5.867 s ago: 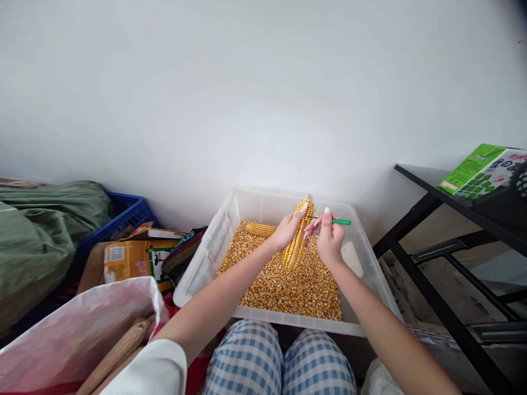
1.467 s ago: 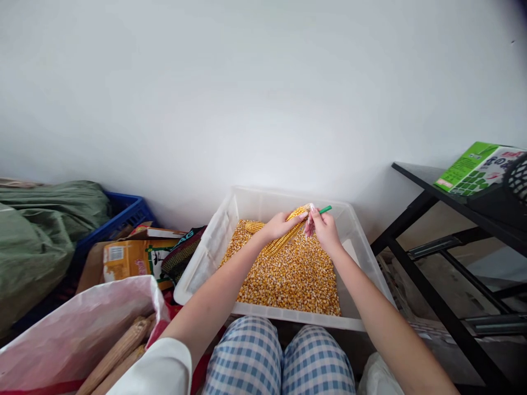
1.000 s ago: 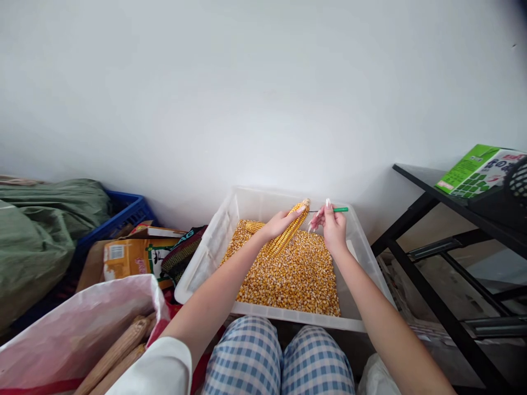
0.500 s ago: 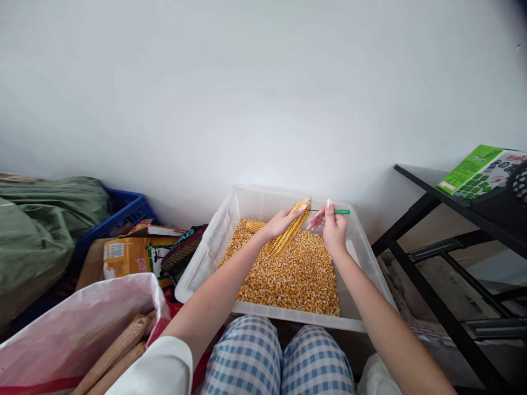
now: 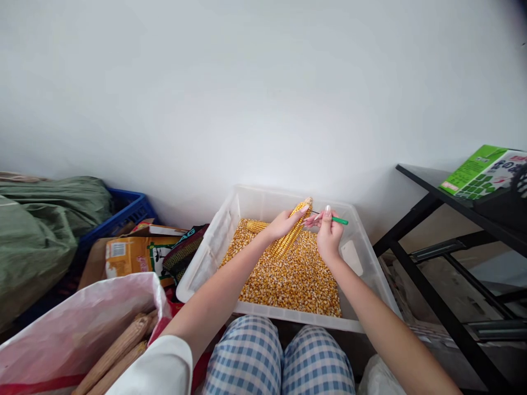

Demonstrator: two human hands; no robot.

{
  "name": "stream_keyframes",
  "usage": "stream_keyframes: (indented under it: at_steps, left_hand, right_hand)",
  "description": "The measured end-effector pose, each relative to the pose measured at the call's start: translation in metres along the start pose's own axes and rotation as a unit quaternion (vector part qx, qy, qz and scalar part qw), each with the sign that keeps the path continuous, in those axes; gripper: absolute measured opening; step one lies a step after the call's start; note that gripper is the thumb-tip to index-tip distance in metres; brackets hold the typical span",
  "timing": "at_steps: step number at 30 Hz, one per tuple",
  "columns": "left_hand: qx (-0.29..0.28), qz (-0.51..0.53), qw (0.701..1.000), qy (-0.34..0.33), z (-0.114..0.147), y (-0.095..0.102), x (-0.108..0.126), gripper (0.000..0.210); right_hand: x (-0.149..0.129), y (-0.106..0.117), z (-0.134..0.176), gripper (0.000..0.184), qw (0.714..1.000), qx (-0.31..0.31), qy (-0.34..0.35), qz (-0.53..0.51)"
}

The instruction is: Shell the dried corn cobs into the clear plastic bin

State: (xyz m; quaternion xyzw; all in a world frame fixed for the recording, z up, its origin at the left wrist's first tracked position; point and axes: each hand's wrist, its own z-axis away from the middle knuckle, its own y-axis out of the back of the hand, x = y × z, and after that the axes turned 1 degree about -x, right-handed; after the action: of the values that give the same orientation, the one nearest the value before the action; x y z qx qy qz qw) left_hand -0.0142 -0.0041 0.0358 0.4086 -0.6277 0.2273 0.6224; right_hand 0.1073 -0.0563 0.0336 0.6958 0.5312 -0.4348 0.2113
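Observation:
My left hand (image 5: 284, 224) is closed around a yellow ear of corn (image 5: 290, 239), which is tilted with its pale end up and to the right. In my right hand (image 5: 329, 230) is a green-handled screwdriver-like tool (image 5: 340, 220); its thin dark shaft points left at the upper end of the ear. Whether the tip touches the kernels is too small to tell. Below both hands, loose corn kernels (image 5: 288, 288) fill much of a translucent plastic bin (image 5: 284, 314). A second ear of corn (image 5: 256, 226) lies on the kernels at the bin's back left.
At the lower left, a white and red sack (image 5: 82, 307) holds bare cobs (image 5: 119, 345). Behind it are an orange package (image 5: 127, 255) and a blue crate (image 5: 134, 207). A black metal rack (image 5: 428, 269) with a green box (image 5: 477, 173) stands on the right, close to the bin.
My right hand has moved slightly left and down, bringing the tool closer to the ear, and its handle now slants downward to the right. My left hand keeps its hold.

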Motion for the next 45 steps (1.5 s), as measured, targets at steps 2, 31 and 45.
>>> stream_keyframes:
  at_steps: [2,31,45]
  left_hand:
    - [0.008,-0.027,0.999,-0.015,0.000,0.000,0.003,0.059]
    - [-0.020,-0.124,0.992,-0.002,0.003,0.009,-0.001,0.063]
    - [-0.020,0.023,0.999,0.043,0.006,0.008,0.005,0.064]
  right_hand:
    - [0.000,-0.001,0.001,0.030,1.000,0.002,0.008,0.012]
    - [-0.004,0.022,-0.028,0.044,0.972,-0.094,-0.203,-0.066]
    - [-0.004,0.013,-0.019,0.041,0.991,-0.046,-0.102,-0.067]
